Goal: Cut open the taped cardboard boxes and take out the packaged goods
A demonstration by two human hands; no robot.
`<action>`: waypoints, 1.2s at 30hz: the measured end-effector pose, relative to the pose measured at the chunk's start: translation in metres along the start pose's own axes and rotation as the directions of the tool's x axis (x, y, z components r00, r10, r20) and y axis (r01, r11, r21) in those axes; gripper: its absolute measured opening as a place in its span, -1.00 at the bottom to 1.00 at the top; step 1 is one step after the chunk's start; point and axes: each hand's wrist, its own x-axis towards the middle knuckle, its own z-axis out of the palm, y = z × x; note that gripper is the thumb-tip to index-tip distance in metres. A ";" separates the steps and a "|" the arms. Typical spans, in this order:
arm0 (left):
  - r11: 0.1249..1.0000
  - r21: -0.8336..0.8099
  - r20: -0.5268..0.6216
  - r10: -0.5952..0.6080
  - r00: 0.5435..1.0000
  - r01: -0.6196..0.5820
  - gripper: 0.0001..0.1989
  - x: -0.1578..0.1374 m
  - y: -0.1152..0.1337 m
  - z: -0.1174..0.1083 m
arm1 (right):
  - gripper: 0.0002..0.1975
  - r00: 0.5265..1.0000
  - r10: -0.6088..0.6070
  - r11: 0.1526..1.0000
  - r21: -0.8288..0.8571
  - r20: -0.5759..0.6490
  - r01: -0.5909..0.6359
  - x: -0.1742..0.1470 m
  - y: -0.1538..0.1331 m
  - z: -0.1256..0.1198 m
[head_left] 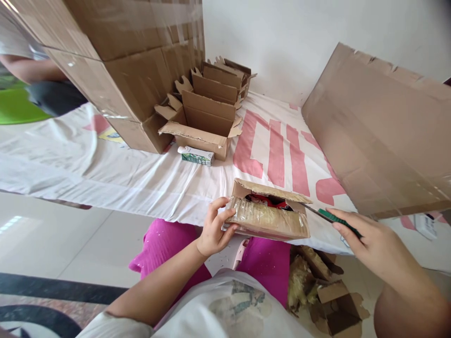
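Observation:
A small taped cardboard box (269,220) lies at the table's near edge, its top flaps slightly parted. Something red and black (269,202) shows through the gap; I cannot make out what it is. My left hand (219,227) grips the box's left end, thumb on the near side and fingers over the top. In my right hand (366,239) is a utility knife (334,219) with a green and black handle. Its blade points left and reaches the box's right end at the flap.
Open cardboard boxes (207,115) stand in a row beside tall stacked cartons (123,84). A drink carton (196,156) lies before them. A large cardboard sheet (384,126) rises at right. Discarded boxes (340,307) lie on the floor. Another person's arm (31,68) shows far left.

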 end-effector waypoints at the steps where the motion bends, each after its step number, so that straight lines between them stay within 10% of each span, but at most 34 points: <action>1: 1.000 -0.006 0.008 -0.006 1.000 0.006 -0.61 0.001 0.002 -0.002 | -0.66 1.000 0.004 1.000 0.012 -0.002 -0.004 0.000 0.000 0.001; 14: 0.999 -0.041 0.003 0.008 1.000 -0.008 -0.71 0.013 0.019 -0.015 | -0.61 0.972 -0.135 0.933 0.355 0.193 0.059 0.012 -0.018 0.016; 26: 0.998 -0.001 0.071 0.067 0.995 -0.068 -0.62 0.019 0.020 -0.021 | -0.32 0.957 -0.142 0.972 0.219 0.253 0.087 0.017 -0.031 0.039; 32: 0.999 0.039 0.188 0.024 0.982 -0.032 -0.62 0.044 0.019 -0.030 | -0.56 0.971 -0.239 0.954 0.189 0.015 0.232 0.011 -0.034 0.039; 36: 0.996 -0.041 0.098 0.084 0.992 -0.081 -0.43 0.050 0.021 -0.027 | -0.77 0.856 -0.408 0.885 0.091 -0.317 0.456 0.004 -0.034 0.050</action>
